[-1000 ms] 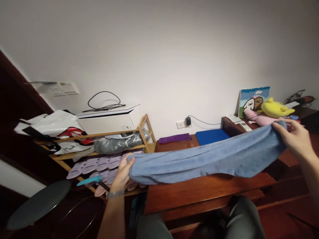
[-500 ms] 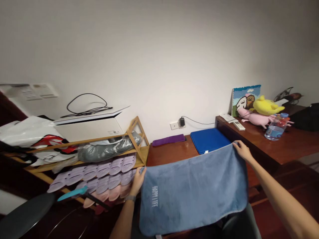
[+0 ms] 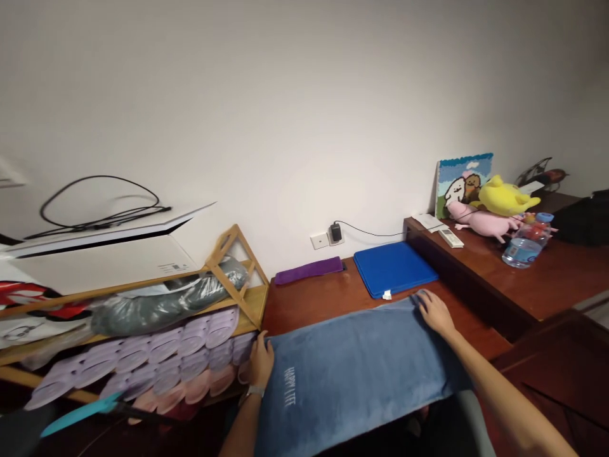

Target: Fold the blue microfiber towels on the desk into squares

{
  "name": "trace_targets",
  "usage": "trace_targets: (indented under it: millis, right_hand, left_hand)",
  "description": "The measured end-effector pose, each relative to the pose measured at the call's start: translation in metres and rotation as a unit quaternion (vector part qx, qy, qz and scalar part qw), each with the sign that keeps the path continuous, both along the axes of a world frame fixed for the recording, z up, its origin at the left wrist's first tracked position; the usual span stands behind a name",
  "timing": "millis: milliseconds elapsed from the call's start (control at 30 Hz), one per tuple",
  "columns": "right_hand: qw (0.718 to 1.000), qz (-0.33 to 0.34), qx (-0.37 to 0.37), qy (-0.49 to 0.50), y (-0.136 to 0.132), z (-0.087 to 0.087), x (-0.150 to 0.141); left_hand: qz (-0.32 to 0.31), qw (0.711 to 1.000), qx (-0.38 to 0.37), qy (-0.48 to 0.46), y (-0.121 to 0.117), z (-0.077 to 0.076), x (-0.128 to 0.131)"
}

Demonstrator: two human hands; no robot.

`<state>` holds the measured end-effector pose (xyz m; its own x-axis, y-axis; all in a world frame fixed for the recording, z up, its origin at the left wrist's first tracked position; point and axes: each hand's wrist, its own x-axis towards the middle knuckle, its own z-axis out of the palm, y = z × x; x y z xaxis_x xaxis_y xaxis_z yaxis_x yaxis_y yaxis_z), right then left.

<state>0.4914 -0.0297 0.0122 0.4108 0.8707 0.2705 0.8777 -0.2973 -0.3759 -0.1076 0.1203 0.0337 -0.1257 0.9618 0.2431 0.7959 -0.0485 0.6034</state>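
A blue-grey towel (image 3: 356,368) with white lettering reading "HAPPY LIFE" is spread out, its far part over the reddish-brown desk (image 3: 304,303). Its near edge hangs towards my lap. My left hand (image 3: 261,360), with a band on the wrist, is closed on the far left corner, fingertips partly hidden. At the far right corner my right hand (image 3: 435,312) grips the cloth, fingers bent over its edge. Just beyond the towel lies a folded blue cloth mat (image 3: 396,269) with a white tag. A folded purple cloth (image 3: 309,271) rests against the wall, left of the mat.
On the left, a wooden rack (image 3: 259,308) holds several lilac and pink slippers (image 3: 164,348), a white box (image 3: 109,263) and a plastic-wrapped grey bundle (image 3: 166,311). The raised desk section on the right carries a water bottle (image 3: 523,244), plush toys (image 3: 507,197) and a remote (image 3: 451,238).
The towel has come down from a raised, hanging position to lie flatter on the desk. Both hands have lowered with it, and the view has shifted slightly right.
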Motion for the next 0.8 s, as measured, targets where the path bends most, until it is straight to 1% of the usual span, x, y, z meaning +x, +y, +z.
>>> trace_targets:
  millis: [33,67,133,167,233,300,367,400,467,533,567,633,700,800]
  right_hand:
    - [0.999,0.028,-0.033,-0.024,-0.003,-0.009,-0.001]
    - [0.996,0.04,-0.066,-0.039,-0.005,-0.016,-0.001]
    - [0.992,0.027,-0.119,-0.042,-0.005,-0.028,0.002]
    - [0.99,0.016,-0.136,-0.039,-0.003,-0.03,0.004]
    - [0.987,-0.002,-0.155,-0.035,0.002,-0.029,0.008]
    - [0.985,-0.018,-0.169,-0.034,0.009,-0.02,0.009]
    - [0.984,-0.024,-0.172,-0.05,0.015,-0.008,0.007]
    - [0.985,-0.022,-0.16,-0.067,0.017,-0.002,0.003]
    - [0.989,-0.001,-0.109,-0.102,0.023,0.007,-0.009]
    - [0.991,0.051,-0.055,-0.111,0.029,0.01,-0.028]
    - [0.99,0.083,-0.041,-0.104,0.032,0.009,-0.038]
    - [0.987,0.125,-0.052,-0.083,0.038,0.003,-0.056]
    - [0.986,0.119,-0.091,-0.068,0.043,-0.006,-0.069]
    - [0.984,0.092,-0.141,-0.054,0.046,-0.02,-0.073]
  left_hand:
    - [-0.008,1.0,0.005,0.025,0.0,-0.001,0.0]
    - [-0.015,0.998,0.007,0.059,0.0,-0.002,0.0]
    - [-0.021,0.991,0.005,0.135,0.001,-0.004,0.0]
    - [-0.021,0.986,0.001,0.164,0.002,-0.005,0.001]
    - [-0.015,0.981,-0.006,0.191,0.004,-0.005,0.004]
    - [-0.008,0.98,-0.006,0.199,0.006,-0.004,0.007]
    - [-0.005,0.977,0.012,0.211,0.005,-0.002,0.009]
    - [-0.014,0.976,0.03,0.216,0.004,-0.002,0.01]
    - [-0.059,0.972,0.067,0.219,-0.001,-0.001,0.011]
    - [-0.129,0.966,0.08,0.21,-0.008,-0.004,0.01]
    - [-0.161,0.963,0.073,0.204,-0.011,-0.007,0.008]
    - [-0.196,0.96,0.047,0.195,-0.015,-0.015,0.004]
    - [-0.195,0.962,0.016,0.191,-0.016,-0.023,-0.001]
    - [-0.175,0.965,-0.018,0.194,-0.013,-0.032,-0.004]
